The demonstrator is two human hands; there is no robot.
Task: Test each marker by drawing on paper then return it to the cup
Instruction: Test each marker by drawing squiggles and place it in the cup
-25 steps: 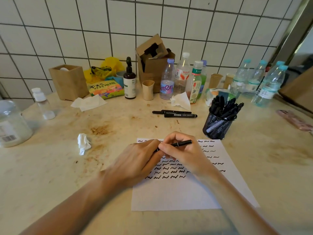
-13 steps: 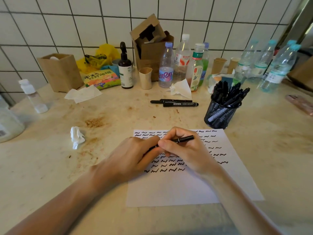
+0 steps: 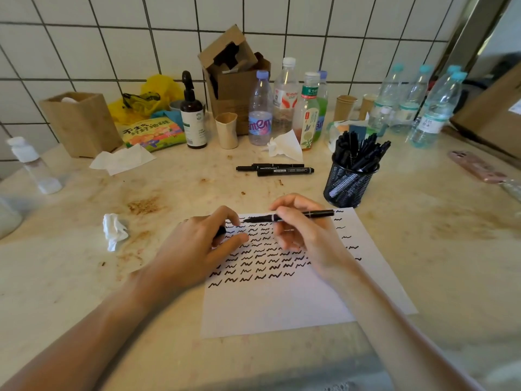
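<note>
Hands had drawn apart: right hand (image 3: 304,232) pinched the uncapped marker (image 3: 290,216) over the paper (image 3: 282,306), left hand (image 3: 203,244) curled round its cap (image 3: 220,232). Cup (image 3: 348,184) stood beyond the right fingertips on the stained counter (image 3: 84,277); tiled wall (image 3: 112,38) behind.

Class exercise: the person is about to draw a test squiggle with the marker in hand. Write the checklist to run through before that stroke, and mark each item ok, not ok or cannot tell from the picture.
1. Cap off, tip bare: ok. The marker shows its exposed tip at the left end.
2. Marker held firmly: ok. The right hand pinches its barrel.
3. Cap kept for recapping: ok. The left hand holds a dark cap.
4. Free space on the paper: ok, the lower part is blank.
5. Tip on the paper: not ok, the marker lies level above the sheet.
6. Room in the mesh cup: cannot tell.
</note>
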